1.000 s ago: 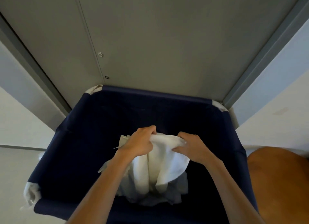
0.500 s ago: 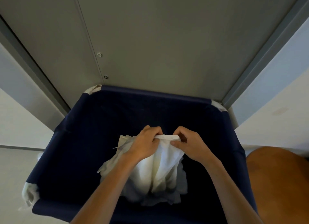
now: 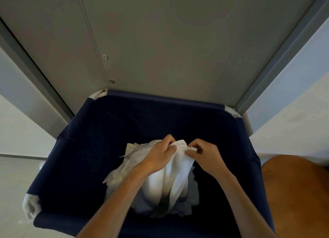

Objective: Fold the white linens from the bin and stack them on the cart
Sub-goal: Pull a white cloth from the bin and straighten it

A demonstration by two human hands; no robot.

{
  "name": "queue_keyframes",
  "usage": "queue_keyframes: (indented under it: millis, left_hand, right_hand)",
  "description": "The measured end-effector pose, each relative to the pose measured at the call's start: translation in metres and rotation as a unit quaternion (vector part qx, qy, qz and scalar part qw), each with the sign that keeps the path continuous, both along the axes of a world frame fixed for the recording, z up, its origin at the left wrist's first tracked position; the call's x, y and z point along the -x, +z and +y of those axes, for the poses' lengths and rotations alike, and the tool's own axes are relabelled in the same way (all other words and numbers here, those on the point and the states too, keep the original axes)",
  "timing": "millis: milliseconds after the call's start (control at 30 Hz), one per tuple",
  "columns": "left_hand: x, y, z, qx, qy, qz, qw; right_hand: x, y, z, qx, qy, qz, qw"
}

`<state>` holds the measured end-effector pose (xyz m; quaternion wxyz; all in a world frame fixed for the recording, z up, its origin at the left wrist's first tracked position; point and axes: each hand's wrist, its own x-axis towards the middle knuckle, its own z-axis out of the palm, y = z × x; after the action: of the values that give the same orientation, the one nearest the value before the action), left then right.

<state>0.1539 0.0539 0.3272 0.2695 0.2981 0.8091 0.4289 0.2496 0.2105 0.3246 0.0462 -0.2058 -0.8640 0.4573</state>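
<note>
Linen [image 3: 175, 177], one white piece, hangs bunched from both hands above the dark blue bin [image 3: 85, 157]. The left hand [image 3: 159, 159] grips the cloth's top edge, curled round it. The right hand [image 3: 204, 157] pinches the same edge just beside it, closed tight on the fabric. The piece is not yet folded, and the hands look to be searching for a corner or hem. More crumpled white linens [image 3: 115, 179] lie under it in the bin. No cart or folded stack is in view, so most of the task seems left.
</note>
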Motion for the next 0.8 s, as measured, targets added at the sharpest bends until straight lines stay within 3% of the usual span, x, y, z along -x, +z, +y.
queue_keyframes:
  millis: [233, 367, 500, 800]
  left_hand:
    - [0.006, -0.003, 0.003, -0.042, 0.036, -0.050, 0.997]
    - [0.010, -0.001, 0.003, -0.024, 0.024, -0.014, 0.999]
    - [0.010, 0.005, 0.006, -0.001, -0.022, 0.006, 1.000]
    - [0.014, -0.001, 0.000, -0.034, -0.024, -0.047, 0.998]
  right_hand:
    - [-0.001, -0.003, -0.004, -0.001, -0.024, 0.033, 0.999]
    - [0.001, 0.001, -0.005, -0.066, 0.079, 0.089, 0.991]
    - [0.007, 0.006, -0.008, -0.092, 0.154, 0.059, 0.982]
    - [0.010, 0.008, -0.006, -0.088, 0.108, 0.054, 0.989]
